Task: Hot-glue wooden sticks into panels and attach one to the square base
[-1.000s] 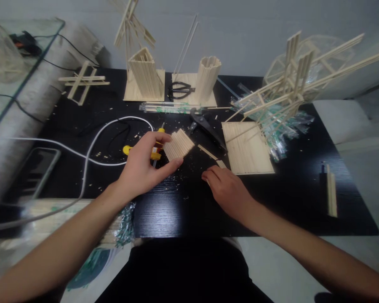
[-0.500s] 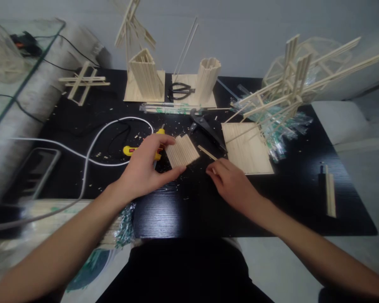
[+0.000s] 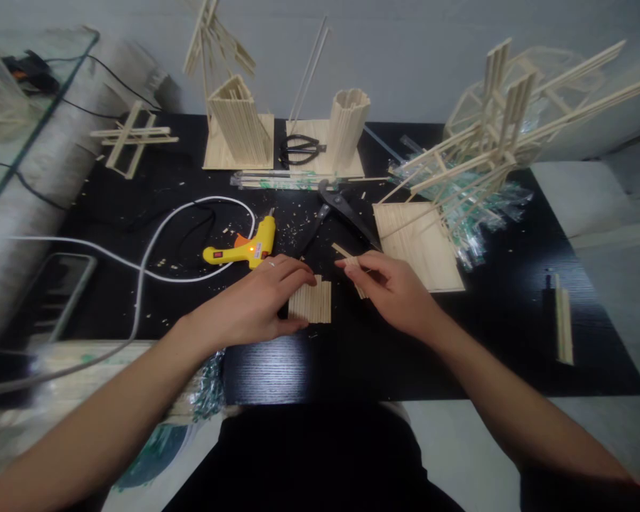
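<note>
A small panel of wooden sticks laid side by side (image 3: 316,302) is near the front middle of the black table. My left hand (image 3: 269,295) grips its left side between thumb and fingers. Just right of the panel, my right hand (image 3: 387,284) pinches a few short wooden sticks (image 3: 356,274), which slant from its fingertips. A yellow glue gun (image 3: 245,249) with a small orange light lies beyond my left hand. Large black-handled pliers (image 3: 344,206) lie open beyond both hands.
Stick towers (image 3: 237,124) on wooden bases stand at the back. A tall stick frame (image 3: 498,142) leans over a wooden board (image 3: 421,245) at right. The white cable (image 3: 141,284) loops across the left; loose sticks (image 3: 564,327) lie far right.
The panel has come nearer to me and turned squarer, with my left hand on it. The glue gun is now uncovered. My right hand has risen slightly with its sticks.
</note>
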Motion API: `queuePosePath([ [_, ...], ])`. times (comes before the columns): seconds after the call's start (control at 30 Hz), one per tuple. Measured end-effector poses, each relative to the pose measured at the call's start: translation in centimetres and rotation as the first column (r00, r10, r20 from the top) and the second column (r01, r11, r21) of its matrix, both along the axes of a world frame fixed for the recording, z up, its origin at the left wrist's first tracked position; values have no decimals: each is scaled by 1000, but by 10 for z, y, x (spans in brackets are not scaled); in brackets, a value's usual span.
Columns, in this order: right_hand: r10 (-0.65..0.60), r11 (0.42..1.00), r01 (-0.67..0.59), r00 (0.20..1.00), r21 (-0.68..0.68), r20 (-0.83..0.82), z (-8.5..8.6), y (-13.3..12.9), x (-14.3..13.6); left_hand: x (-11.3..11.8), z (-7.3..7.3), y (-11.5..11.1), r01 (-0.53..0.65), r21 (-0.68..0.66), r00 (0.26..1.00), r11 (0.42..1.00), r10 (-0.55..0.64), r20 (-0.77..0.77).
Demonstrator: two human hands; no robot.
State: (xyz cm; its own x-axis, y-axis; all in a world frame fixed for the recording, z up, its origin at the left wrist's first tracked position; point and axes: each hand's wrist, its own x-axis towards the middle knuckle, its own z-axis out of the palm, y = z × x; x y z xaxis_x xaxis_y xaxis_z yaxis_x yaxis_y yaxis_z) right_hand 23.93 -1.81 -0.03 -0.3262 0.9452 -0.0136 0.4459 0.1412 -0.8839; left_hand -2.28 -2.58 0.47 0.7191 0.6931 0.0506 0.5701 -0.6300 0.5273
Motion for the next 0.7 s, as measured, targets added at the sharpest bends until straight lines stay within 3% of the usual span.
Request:
queuePosePath([
  [0.2, -104, 991, 93, 988, -99, -112, -9, 3, 2, 1, 0, -1, -16, -9, 1000, 1000, 16, 4],
  [0.3, -132, 981, 102, 974, -165, -184, -10, 4, 4, -3, 4, 2, -175, 57, 982, 983, 170, 86],
  [0.4, -148, 964, 87, 961, -252, -233, -9, 4, 5, -16, 5, 12, -468, 191, 883, 863, 447, 144],
  [0.5, -129, 950, 40, 953, -309, -275, -10, 5, 6, -34, -3, 23, -618, 274, 775, 737, 630, 53],
  [0.57, -112, 948, 5, 941, -319, -320, -12, 5, 7, -43, -11, 29, -632, 293, 752, 717, 660, 8],
  [0.7, -94, 946, -41, 915, -321, -393, -14, 6, 8, -51, -23, 32, -581, 305, 769, 754, 632, -96],
])
